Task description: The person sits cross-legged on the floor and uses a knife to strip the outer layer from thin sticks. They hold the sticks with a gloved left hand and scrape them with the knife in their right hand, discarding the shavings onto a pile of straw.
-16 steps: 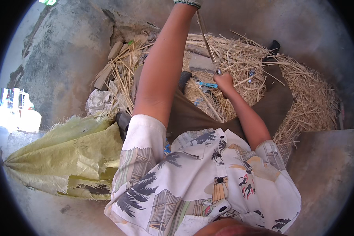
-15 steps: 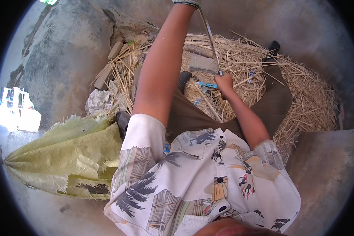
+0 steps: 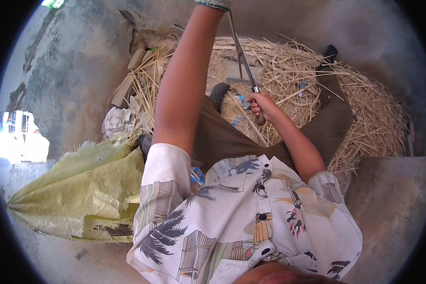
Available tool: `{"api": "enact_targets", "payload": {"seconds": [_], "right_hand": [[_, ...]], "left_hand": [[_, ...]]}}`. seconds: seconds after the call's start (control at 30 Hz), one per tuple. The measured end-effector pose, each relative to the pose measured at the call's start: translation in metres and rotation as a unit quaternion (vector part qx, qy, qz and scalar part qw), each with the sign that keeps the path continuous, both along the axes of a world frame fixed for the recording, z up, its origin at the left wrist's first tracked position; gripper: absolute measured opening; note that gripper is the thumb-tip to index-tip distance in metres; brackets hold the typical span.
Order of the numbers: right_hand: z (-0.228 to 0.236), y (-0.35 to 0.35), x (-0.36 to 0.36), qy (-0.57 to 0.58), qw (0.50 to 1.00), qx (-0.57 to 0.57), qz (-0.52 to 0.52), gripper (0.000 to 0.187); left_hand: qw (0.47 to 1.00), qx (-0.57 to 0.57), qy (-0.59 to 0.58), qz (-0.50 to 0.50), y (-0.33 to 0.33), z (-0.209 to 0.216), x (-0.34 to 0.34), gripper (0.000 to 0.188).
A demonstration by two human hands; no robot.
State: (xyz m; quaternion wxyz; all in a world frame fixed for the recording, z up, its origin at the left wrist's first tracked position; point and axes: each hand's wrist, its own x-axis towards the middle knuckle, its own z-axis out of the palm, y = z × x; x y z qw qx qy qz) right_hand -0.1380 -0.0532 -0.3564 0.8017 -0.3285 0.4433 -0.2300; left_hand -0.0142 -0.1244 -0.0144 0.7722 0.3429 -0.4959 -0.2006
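Note:
My right hand (image 3: 262,106) is bare and closed around the handle of a long-bladed knife (image 3: 247,71), with the blade slanting up and to the left. My left arm reaches to the top edge, where only the pale knitted glove cuff on my left hand (image 3: 214,4) shows; its fingers are out of the picture. A thin strip (image 3: 240,66) runs down from near that cuff alongside the blade, its lower end hanging free. Whether blade and strip touch, I cannot tell. Below both hands lies a heap of straw-coloured strips (image 3: 374,113), around my outstretched legs.
A grey block (image 3: 244,74) lies among the strips ahead. Small blue-and-white scraps (image 3: 241,102) are near my foot. A torn yellow woven sack (image 3: 80,194) spreads at the left, with a crumpled pale bag (image 3: 118,122) beyond it. Concrete walls (image 3: 85,66) close in around.
My right hand has come slightly down and left, and its wrist has turned so the knife handle shows. My left arm has shifted a little left. The strip now hangs apart from the blade.

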Motion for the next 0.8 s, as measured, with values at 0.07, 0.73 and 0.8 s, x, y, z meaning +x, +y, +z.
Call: {"api": "enact_targets", "payload": {"seconds": [0.07, 0.73, 0.8], "right_hand": [[-0.004, 0.008, 0.015, 0.057, 0.998, -0.031, 0.002, 0.019], [0.013, -0.017, 0.002, -0.136, 0.982, 0.122, 0.048, 0.023], [0.045, 0.004, 0.009, -0.014, 1.000, 0.008, -0.014, 0.022]], "left_hand": [[0.999, 0.010, -0.023, 0.029, 0.000, -0.019, 0.007, 0.068], [0.993, -0.040, 0.065, -0.090, -0.001, -0.028, 0.031, 0.067], [0.994, -0.044, 0.057, -0.085, -0.007, -0.027, 0.030, 0.066]]}}
